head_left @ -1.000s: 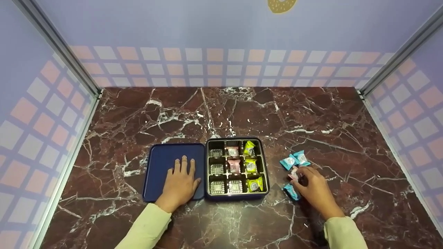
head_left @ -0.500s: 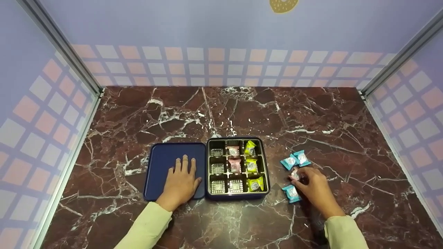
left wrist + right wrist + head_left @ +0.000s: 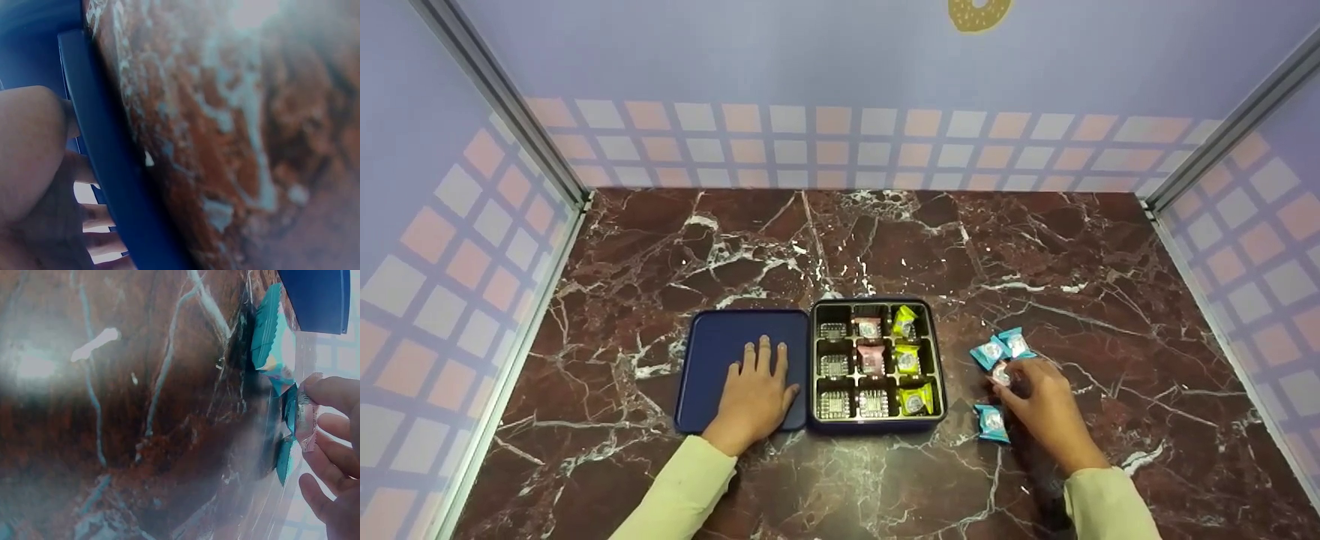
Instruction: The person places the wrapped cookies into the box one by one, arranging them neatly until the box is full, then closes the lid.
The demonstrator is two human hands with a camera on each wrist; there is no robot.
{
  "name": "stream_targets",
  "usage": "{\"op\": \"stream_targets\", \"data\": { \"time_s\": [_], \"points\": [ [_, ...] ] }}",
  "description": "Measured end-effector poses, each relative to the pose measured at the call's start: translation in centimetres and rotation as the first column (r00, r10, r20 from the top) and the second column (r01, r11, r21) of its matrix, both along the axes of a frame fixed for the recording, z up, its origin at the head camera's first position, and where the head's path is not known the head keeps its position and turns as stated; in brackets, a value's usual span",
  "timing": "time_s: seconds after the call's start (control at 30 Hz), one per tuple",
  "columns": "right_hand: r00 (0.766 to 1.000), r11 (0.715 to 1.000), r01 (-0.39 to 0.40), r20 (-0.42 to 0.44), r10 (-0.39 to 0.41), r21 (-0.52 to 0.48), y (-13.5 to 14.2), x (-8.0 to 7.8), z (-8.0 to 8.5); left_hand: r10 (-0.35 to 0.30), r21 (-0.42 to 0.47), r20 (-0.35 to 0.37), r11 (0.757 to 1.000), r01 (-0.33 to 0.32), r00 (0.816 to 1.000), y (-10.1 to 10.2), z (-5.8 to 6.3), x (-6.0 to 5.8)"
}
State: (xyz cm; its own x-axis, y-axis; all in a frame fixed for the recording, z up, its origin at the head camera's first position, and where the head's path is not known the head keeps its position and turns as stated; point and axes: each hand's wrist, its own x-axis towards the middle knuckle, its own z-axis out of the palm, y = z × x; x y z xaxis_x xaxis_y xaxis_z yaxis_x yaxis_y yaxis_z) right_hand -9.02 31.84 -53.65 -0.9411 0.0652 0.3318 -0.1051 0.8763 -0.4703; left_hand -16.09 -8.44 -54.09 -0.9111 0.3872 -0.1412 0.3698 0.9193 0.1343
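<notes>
My right hand [image 3: 1044,401] pinches a pink-wrapped candy [image 3: 306,417] between thumb and fingertips, just in front of two blue-wrapped candies [image 3: 990,351] that lie together. Another blue candy [image 3: 992,424] lies alone nearer to me. Spread flat, my left hand [image 3: 754,397] rests on a dark blue lid [image 3: 705,360]. Touching the lid's right side is an open blue box [image 3: 877,427] with a gridded inner tray. Its right column holds yellow-green candies [image 3: 907,360]; pink candies [image 3: 871,360] sit in the back and middle cells of the centre column. The other cells show bare tray bottoms.
Everything lies on a dark red marble-patterned tabletop [image 3: 885,247]. A lilac back wall [image 3: 780,60] with pink and white squares stands behind it, and side panels [image 3: 457,225] bound the left and right.
The nearest blue candy has come to lie flatter and apart from my right hand. The pink candy stays in my right fingers. My left hand has kept its place on the lid.
</notes>
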Motion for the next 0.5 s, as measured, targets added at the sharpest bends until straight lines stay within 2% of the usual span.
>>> {"op": "stream_targets", "data": {
  "time_s": [0.33, 0.5],
  "points": [
    [0.997, 1.000, -0.026, -0.075, 0.027, 0.011, -0.83, -0.29, 0.45, -0.009, -0.013, -0.054, 1.000, 0.008, 0.998, -0.07, -0.25, 0.12],
    [0.996, 0.999, -0.034, -0.086, 0.034, 0.008, -1.05, -0.18, 0.90, -0.011, -0.010, -0.055, 1.000, 0.010, 0.998, 0.03, -0.19, 0.11]
  ]
}}
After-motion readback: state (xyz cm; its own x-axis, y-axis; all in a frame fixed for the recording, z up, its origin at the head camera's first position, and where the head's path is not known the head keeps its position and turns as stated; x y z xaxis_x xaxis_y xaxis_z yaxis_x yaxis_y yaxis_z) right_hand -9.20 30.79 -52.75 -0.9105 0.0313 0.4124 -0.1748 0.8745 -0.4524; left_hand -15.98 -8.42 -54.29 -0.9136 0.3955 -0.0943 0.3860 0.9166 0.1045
